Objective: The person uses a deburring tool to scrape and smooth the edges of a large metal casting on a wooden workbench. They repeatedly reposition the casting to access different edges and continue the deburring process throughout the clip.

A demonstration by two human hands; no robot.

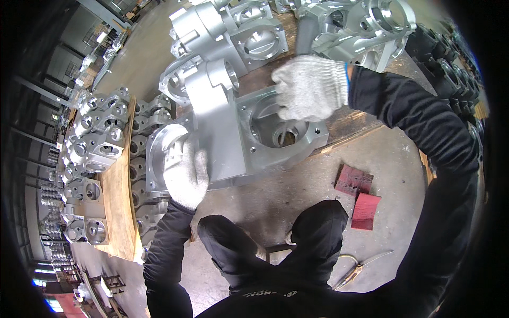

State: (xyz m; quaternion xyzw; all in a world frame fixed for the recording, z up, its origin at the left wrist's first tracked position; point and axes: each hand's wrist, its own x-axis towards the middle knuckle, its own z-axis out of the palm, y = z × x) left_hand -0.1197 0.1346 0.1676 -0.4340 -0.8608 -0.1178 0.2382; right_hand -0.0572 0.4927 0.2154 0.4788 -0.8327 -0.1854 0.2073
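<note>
A large silver metal casting (217, 127) lies before me on a wooden surface (347, 124). My left hand (185, 172), in a white knit glove, presses on its left end with the fingers stretched out and the thumb apart. Over the round opening on its right side, my right hand (310, 87) is curled into a fist, gloved the same way. A thick grey cylindrical tool (306, 34) sticks up beyond that fist. Below it, a thin blurred shaft seems to reach into the opening; the tool's exact kind is unclear.
More silver castings (199, 26) stand just beyond, with another group (360, 26) at the far right. Castings (95, 143) line a wooden board (119, 196) at left. Dark parts (450, 69) are stacked right. Two red pieces (366, 211) and a yellow-handled tool (352, 274) lie on the floor.
</note>
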